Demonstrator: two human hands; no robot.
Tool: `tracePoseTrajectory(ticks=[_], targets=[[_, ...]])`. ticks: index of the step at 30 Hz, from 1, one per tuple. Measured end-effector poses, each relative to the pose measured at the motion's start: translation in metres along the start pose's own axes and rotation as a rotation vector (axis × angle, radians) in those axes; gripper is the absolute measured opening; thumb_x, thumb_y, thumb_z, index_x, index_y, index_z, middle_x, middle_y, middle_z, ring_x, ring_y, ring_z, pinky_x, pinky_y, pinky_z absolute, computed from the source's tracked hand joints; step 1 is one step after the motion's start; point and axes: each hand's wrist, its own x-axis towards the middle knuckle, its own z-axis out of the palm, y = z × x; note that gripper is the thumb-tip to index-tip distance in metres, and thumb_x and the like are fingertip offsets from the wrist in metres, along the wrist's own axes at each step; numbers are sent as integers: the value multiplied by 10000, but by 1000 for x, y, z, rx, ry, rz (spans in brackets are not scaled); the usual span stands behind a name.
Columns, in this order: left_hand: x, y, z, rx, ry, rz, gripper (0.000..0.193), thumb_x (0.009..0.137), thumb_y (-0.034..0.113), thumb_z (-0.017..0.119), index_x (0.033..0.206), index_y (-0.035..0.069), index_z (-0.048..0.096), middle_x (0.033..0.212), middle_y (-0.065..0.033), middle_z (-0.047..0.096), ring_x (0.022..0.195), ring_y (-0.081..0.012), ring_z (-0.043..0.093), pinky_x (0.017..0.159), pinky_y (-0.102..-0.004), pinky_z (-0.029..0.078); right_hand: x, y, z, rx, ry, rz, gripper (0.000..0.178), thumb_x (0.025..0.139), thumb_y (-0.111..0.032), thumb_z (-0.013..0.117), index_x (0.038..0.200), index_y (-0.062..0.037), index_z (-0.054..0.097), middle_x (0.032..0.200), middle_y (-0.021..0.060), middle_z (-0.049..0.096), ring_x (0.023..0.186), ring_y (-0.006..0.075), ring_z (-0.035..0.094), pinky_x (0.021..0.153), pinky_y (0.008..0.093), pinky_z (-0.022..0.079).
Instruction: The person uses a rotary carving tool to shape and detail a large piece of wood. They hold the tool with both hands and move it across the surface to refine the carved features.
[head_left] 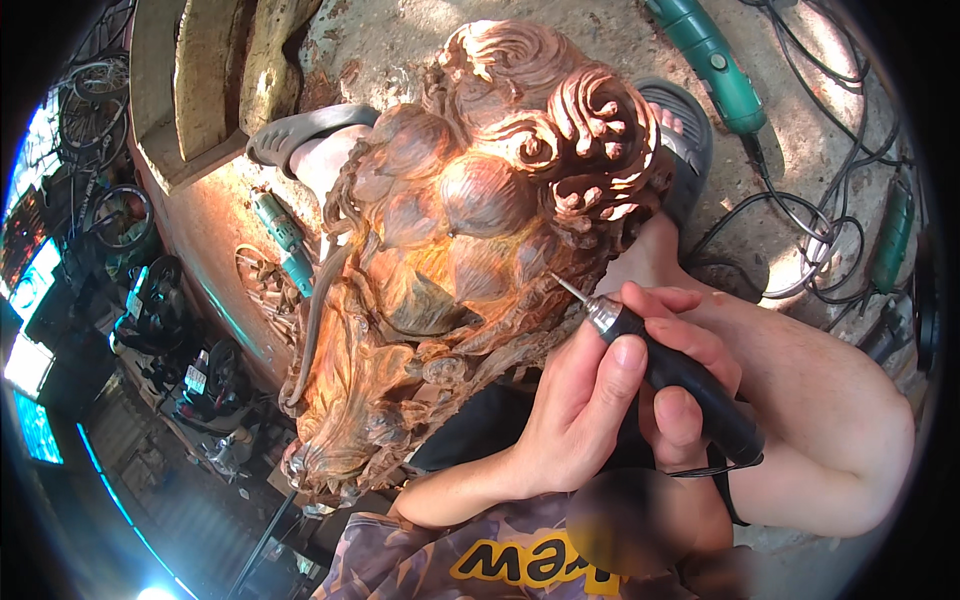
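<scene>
In the middle of the scene, between two gray sandals [300, 132], a large reddish-brown wood carving [487, 195], full of rounded bulges, with deep swirling curls at the far right and a folded, rough stretch toward the near left. At the near right side of it, a black handpiece [690, 385] with a metal collar and a slim pointed bit [570, 287], aimed far and left over the carved surface; cannot tell whether touching the wood or just above. Close behind the collar, the left hand [578, 405], grasping the handpiece with thumb laid along its side; round the black body, the right hand [705, 355], fingers curled over in a grip. On the floor [370, 45], one green power tool [712, 65] at the far right, another at the right edge among looping black cables [838, 222], a third left of the carving. At the far left, pale wooden planks [225, 75]; beyond, dark motorbikes [150, 310].
</scene>
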Motion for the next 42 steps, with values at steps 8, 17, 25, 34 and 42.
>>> tracePoseTrajectory(ticks=[8,17,25,34,42], targets=[[5,2,0,43,14,-79,659,1105,508,324,1414,-61,444,1451,-241,510,1254,-243,568,1075,-363,431,1,7,2,-41,70,14,481,946,-224,637,1308,91,614,1342,349,610,1250,351,629,1077,432,491],[0,2,-2,86,-3,-57,684,1102,520,315,1415,-78,433,1453,-240,511,1256,-239,562,1078,-366,425,0,7,1,41,-16,15,478,950,-214,633,1307,102,604,1361,339,603,1255,354,620,1093,451,473],[3,-2,3,-37,51,-75,458,1129,312,357,1392,-40,484,1400,-174,573,1239,-239,589,1057,-359,446,-2,5,2,-5,84,40,477,943,-217,647,1305,92,612,1336,335,621,1233,353,637,1092,447,475],[2,1,0,65,13,-113,650,1111,491,308,1408,-71,440,1445,-235,517,1247,-240,566,1074,-364,428,-1,6,4,17,79,51,462,939,-199,637,1298,92,619,1337,331,623,1251,364,627,1096,441,474],[0,0,0,17,46,-17,467,1127,330,368,1383,-44,479,1388,-206,576,1239,-260,588,1061,-379,448,-1,4,4,32,20,47,461,938,-200,631,1287,102,622,1329,331,628,1244,356,631,1086,436,485]])
